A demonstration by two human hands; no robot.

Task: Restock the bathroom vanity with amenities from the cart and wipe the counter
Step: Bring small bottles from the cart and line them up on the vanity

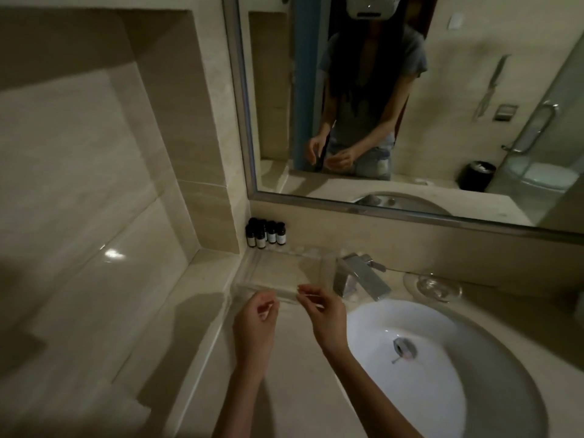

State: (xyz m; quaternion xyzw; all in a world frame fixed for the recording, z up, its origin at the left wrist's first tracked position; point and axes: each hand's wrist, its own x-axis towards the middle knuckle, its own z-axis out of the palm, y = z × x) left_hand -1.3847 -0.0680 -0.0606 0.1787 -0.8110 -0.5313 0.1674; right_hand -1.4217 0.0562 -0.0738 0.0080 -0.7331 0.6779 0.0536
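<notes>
a thin pale item (pixel 308 294), too small to name, was pinched in the right hand (pixel 324 308) over the clear tray (pixel 278 270) on the counter (pixel 294 399). the left hand (pixel 256 317) was curled; whether it gripped anything i cannot tell. small dark bottles (pixel 265 233) stood in the back corner.

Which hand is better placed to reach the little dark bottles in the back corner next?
Probably the left hand: it lies nearly straight in front of the dark bottles. The right hand is nearer the faucet and pinches a thin white item.

labels on the dark bottles (pixel 265 233) are unreadable.
</notes>
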